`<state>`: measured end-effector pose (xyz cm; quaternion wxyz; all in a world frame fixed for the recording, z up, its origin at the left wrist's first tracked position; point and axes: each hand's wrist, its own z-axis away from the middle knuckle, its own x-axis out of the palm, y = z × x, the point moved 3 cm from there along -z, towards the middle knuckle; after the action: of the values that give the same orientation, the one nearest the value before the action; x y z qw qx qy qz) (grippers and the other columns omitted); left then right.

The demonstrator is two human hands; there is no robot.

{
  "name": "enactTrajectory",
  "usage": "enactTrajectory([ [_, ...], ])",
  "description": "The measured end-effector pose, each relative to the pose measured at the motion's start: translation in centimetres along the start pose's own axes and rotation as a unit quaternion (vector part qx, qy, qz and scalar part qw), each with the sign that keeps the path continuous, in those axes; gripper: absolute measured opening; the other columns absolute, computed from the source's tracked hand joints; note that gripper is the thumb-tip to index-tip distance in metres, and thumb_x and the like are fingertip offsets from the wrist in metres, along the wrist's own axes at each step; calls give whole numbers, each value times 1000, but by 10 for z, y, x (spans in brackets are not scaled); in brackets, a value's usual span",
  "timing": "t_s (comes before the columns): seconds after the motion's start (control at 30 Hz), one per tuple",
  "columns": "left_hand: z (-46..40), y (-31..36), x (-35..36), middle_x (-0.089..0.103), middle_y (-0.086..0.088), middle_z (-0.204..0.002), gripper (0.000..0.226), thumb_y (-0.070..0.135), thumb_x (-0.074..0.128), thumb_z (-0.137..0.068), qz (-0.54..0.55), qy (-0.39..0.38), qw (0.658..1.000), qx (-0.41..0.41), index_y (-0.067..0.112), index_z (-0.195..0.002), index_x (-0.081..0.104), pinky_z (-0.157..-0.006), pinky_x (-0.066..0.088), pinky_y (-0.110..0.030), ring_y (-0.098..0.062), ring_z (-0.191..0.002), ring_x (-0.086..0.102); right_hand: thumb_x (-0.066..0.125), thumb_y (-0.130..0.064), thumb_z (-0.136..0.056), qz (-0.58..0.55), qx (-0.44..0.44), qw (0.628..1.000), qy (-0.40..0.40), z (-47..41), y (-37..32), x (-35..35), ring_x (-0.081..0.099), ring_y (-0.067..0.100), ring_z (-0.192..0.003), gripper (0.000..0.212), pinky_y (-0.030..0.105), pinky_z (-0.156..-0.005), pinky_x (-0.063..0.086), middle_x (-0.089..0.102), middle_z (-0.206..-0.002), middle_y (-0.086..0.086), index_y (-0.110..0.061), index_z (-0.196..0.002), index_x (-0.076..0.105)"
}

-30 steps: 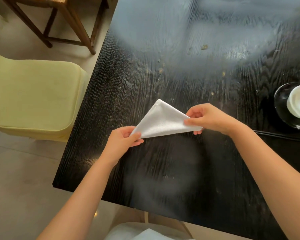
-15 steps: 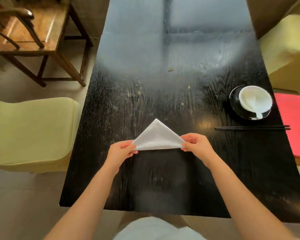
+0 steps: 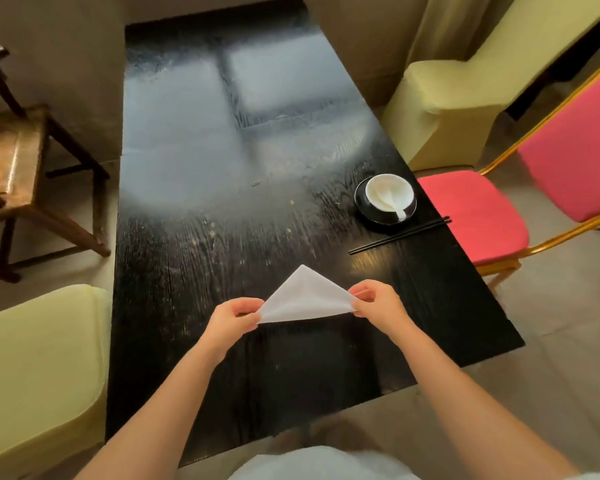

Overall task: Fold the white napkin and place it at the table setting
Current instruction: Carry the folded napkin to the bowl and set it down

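Observation:
The white napkin [image 3: 305, 297] is folded into a triangle, its tip pointing away from me, held just above the black table [image 3: 194, 237]. My left hand [image 3: 234, 318] pinches its left corner. My right hand [image 3: 378, 303] pinches its right corner. The table setting lies at the right edge: a white bowl [image 3: 388, 192] with a white spoon in it, standing on a black saucer [image 3: 368, 211], and black chopsticks [image 3: 399, 235] laid just in front of it.
A red chair with a gold frame [image 3: 475, 213] stands to the right of the setting, a pale yellow covered chair [image 3: 444, 98] behind it. Another yellow chair [image 3: 39, 368] stands at my left, and a wooden chair [image 3: 11, 168] at the far left.
My view has risen and swung right, bringing the bowl, chopsticks and red chair fully into sight. Both hands still hold the triangular napkin by its corners, now pulled flatter.

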<state>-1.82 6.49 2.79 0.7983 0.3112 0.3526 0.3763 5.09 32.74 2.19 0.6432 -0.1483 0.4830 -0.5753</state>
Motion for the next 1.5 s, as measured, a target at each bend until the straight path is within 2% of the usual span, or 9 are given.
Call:
enactTrajectory([
  [0.1, -4, 15, 12, 67, 3, -103, 25, 5, 61, -86, -9, -1, 1000, 14, 18, -106, 67, -77, 50, -22, -12, -98, 61, 63, -9, -85, 4, -4, 1000, 12, -1, 5, -19, 64, 11, -84, 12, 28, -76, 57, 65, -92, -2, -20, -90, 63],
  [0.23, -10, 30, 35, 66, 4, -102, 24, 6, 63, -85, -9, 14, 1000, 6, 22, -102, 67, -78, 49, -23, -11, -96, 61, 63, -10, -84, 10, -14, 1000, 11, -15, 8, -49, 61, 9, -87, 14, 31, -79, 55, 64, -89, -6, -24, -86, 62],
  [0.57, -42, 94, 116, 68, 1, -107, 29, 6, 63, -84, 33, 57, 998, -2, 16, -111, 67, -94, 49, -35, -15, -102, 61, 64, -12, -81, 35, -72, 995, -57, -76, 9, -158, 63, 7, -81, 9, 19, -64, 46, 69, -82, -5, -19, -86, 67],
  [0.73, -71, 146, 121, 69, -2, -104, 27, 5, 63, -84, 81, 85, 993, 33, 13, -110, 67, -82, 50, -25, -16, -98, 64, 66, -9, -78, 37, -141, 988, -50, -125, -28, -195, 65, 15, -79, 12, 35, -75, 52, 70, -81, -1, -19, -84, 67],
  [0.83, -100, 180, 114, 70, -2, -101, 25, 5, 63, -84, 86, 83, 991, 53, 15, -105, 68, -76, 50, -21, -15, -94, 65, 64, -4, -79, 31, -158, 987, -26, -155, -55, -214, 65, 23, -81, 14, 37, -77, 51, 70, -82, 8, -15, -85, 66],
  [0.93, -134, 218, 107, 71, -2, -98, 22, 4, 64, -83, 72, 76, 991, 86, 14, -102, 70, -78, 52, -22, -15, -91, 65, 64, -4, -78, 42, -176, 983, -10, -192, -82, -233, 66, 25, -82, 23, 40, -78, 51, 69, -78, 4, -27, -78, 62],
  [1.1, -206, 263, 100, 71, -7, -95, 20, 2, 64, -83, 68, 94, 985, 126, 12, -100, 70, -79, 52, -27, -16, -84, 64, 65, -9, -79, 48, -211, 976, 5, -271, -116, -249, 62, 17, -75, 26, 41, -78, 51, 67, -73, -5, -34, -74, 60],
  [1.37, -312, 240, 123, 70, -5, -91, 22, -2, 63, -81, 46, 151, 982, 101, 10, -98, 70, -74, 51, -21, -11, -78, 63, 62, -5, -77, 43, -198, 979, -25, -384, -86, -221, 65, 25, -78, 29, 46, -81, 54, 69, -75, 1, -33, -73, 61],
  [1.5, -338, 219, 142, 70, -1, -89, 22, 0, 63, -82, 39, 162, 982, 84, 14, -97, 70, -78, 53, -26, -12, -79, 64, 60, -5, -77, 60, -184, 981, -24, -413, -62, -210, 62, 19, -70, 28, 37, -71, 52, 69, -75, 0, -33, -72, 60],
])
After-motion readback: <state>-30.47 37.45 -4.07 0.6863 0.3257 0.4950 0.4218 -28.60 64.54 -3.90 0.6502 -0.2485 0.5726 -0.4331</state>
